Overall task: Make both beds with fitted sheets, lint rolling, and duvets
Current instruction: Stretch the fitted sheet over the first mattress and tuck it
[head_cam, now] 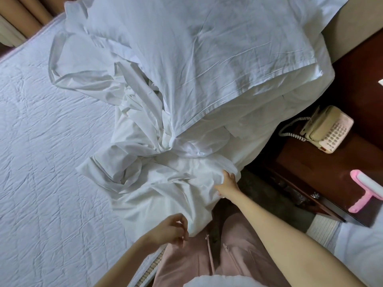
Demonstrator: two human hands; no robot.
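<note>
A crumpled white sheet (157,162) lies heaped on the near side of the bed, under a white pillow (207,59). The quilted mattress pad (41,162) is bare on the left. My right hand (228,183) grips a fold of the sheet at the bed's edge. My left hand (172,228) hovers low by the sheet's hanging edge, fingers loosely curled and holding nothing. A pink lint roller (366,193) lies on the nightstand to the right.
A dark wooden nightstand (331,172) stands between the beds, carrying a beige telephone (329,129). The corner of the second bed (362,245) shows at lower right. Curtains (24,15) hang at top left.
</note>
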